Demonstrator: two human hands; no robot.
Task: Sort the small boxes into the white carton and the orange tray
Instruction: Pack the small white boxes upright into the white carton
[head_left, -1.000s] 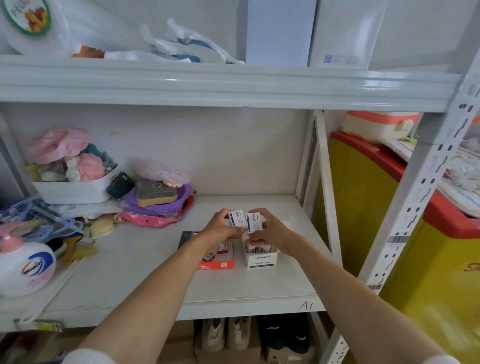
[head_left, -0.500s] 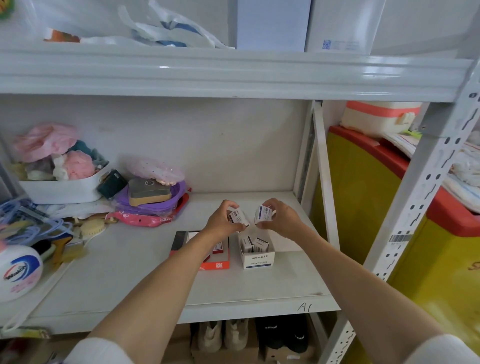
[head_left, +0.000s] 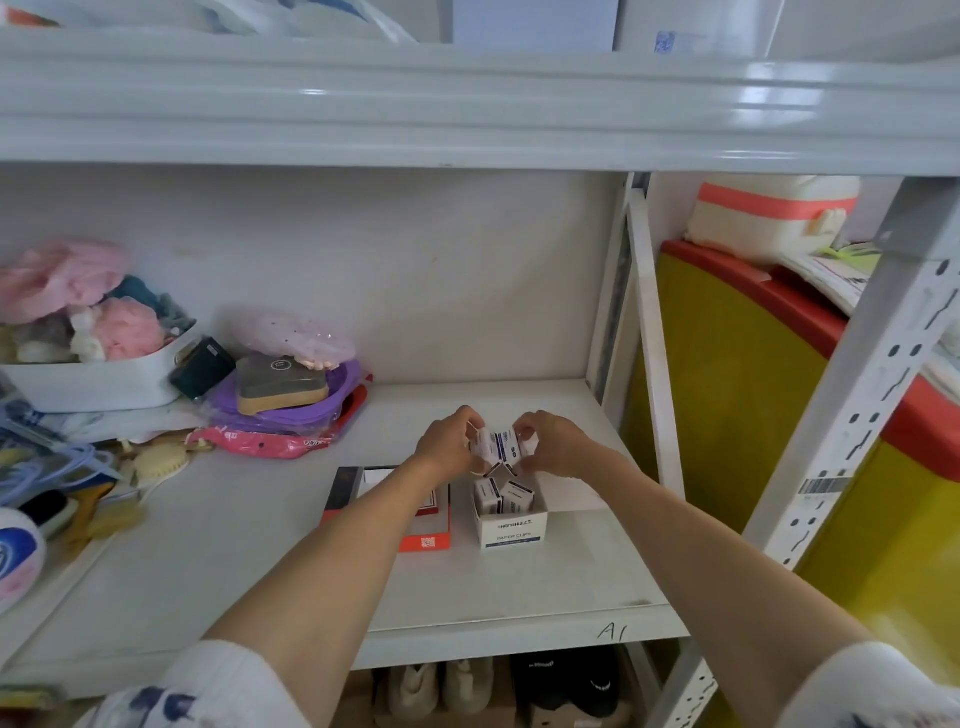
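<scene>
On the middle shelf stands a white carton (head_left: 511, 529) marked PAPER CLIPS, with small white and blue boxes (head_left: 505, 499) inside. Left of it lies the flat orange tray (head_left: 423, 541), partly hidden under my left forearm. My left hand (head_left: 449, 448) and my right hand (head_left: 553, 448) meet just above the carton's back edge. Each pinches a small white and blue box (head_left: 500, 445); the two boxes are pressed together between my fingertips.
The shelf board (head_left: 519, 597) has bare room in front of the carton. A purple basin (head_left: 291, 410) with a brush, a white tub (head_left: 93, 384) of soft items and clutter fill the left. A metal upright (head_left: 852, 410) and a yellow bin (head_left: 737, 395) stand right. Shoes (head_left: 441, 686) sit below.
My hands, held apart half a second ago with one box each, have come together again, and the two boxes now touch lower over the carton.
</scene>
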